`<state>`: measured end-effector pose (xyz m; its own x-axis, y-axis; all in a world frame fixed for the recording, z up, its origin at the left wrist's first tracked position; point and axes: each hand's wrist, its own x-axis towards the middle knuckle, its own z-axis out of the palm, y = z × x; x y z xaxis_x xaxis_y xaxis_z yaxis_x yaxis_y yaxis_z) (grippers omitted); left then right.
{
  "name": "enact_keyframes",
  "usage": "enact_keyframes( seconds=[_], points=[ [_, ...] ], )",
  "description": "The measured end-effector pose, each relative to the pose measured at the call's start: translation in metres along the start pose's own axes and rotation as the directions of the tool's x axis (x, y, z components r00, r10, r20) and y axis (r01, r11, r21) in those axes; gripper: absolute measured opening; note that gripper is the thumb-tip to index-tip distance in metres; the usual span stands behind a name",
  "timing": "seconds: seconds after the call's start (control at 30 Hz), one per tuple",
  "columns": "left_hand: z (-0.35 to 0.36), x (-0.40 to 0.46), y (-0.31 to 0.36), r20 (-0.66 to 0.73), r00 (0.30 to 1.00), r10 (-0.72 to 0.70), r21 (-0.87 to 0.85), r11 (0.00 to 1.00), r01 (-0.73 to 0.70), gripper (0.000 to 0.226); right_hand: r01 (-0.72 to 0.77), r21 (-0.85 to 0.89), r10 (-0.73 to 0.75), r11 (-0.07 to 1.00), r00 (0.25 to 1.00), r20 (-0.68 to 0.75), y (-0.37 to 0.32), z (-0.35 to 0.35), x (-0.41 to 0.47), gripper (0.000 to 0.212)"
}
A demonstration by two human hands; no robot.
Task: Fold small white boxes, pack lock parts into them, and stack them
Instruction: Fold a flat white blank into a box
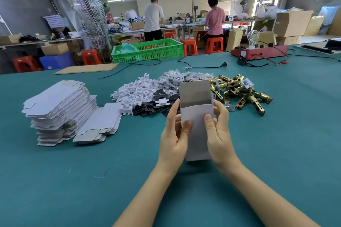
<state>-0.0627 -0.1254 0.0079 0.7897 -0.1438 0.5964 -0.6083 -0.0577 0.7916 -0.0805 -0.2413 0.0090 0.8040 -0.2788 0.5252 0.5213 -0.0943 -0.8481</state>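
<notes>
— What was seen on the workshop floor?

— A wide green table (73, 180) was shown, spread with packing stock. At its left, a tall stack of flat white box blanks (59, 108) was piled, with a lower stack (99, 125) laid just beside it. Toward the middle, a heap of white plastic pieces (132, 92) was mixed with black plates (156, 105), and small bagged parts (177, 77) were scattered behind. To the right, brass latch bolts (243, 92) were heaped. A green crate (147, 49) was set at the far edge, and a red test box with a glass bulb (258, 51) was placed farther right. Two people were pictured at benches in the background, backs turned.

— And the hands?

— Both forearms were extended from the bottom of the frame, converging above the table's middle. A small white box (196, 121) was held upright between them, its top flap raised and its mouth open, in front of the parts heaps. It was gripped on its left side by the left hand (173, 138), the thumb pressed flat on the front face and the fingers curled behind. Its right side was gripped by the right hand (219, 134), the thumb likewise laid on the front panel, the fingers wrapped round the far edge. The box's lower end was seen between the two palms.
</notes>
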Motion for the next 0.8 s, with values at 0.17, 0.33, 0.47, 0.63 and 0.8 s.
enact_keyframes(
  seconds=[0.17,0.33,0.47,0.63,0.8],
  points=[
    [0.001,-0.001,0.004,0.051,0.999,0.016,-0.046,0.999,-0.014,0.063,0.057,0.026,-0.056,0.998,0.998,-0.026,-0.001,0.0,-0.001,0.027],
    [-0.001,0.0,0.005,0.07,0.997,-0.023,-0.064,0.998,0.028,0.054,0.086,0.027,-0.086,0.996,0.996,-0.006,-0.002,-0.001,-0.002,0.032],
    [-0.003,0.004,0.005,0.073,0.996,-0.049,-0.107,0.993,0.057,0.031,0.1,0.032,-0.1,0.994,0.995,0.007,-0.004,0.0,-0.003,0.031],
    [0.003,0.005,0.012,-0.028,0.993,-0.117,-0.21,0.972,0.108,0.013,0.104,0.021,-0.104,0.994,0.994,0.012,-0.003,0.001,-0.004,0.03],
    [0.018,0.011,0.023,-0.177,0.965,-0.193,-0.292,0.947,0.136,0.012,0.101,-0.003,-0.101,0.995,0.995,-0.027,-0.001,0.003,-0.002,0.029]
  ],
)
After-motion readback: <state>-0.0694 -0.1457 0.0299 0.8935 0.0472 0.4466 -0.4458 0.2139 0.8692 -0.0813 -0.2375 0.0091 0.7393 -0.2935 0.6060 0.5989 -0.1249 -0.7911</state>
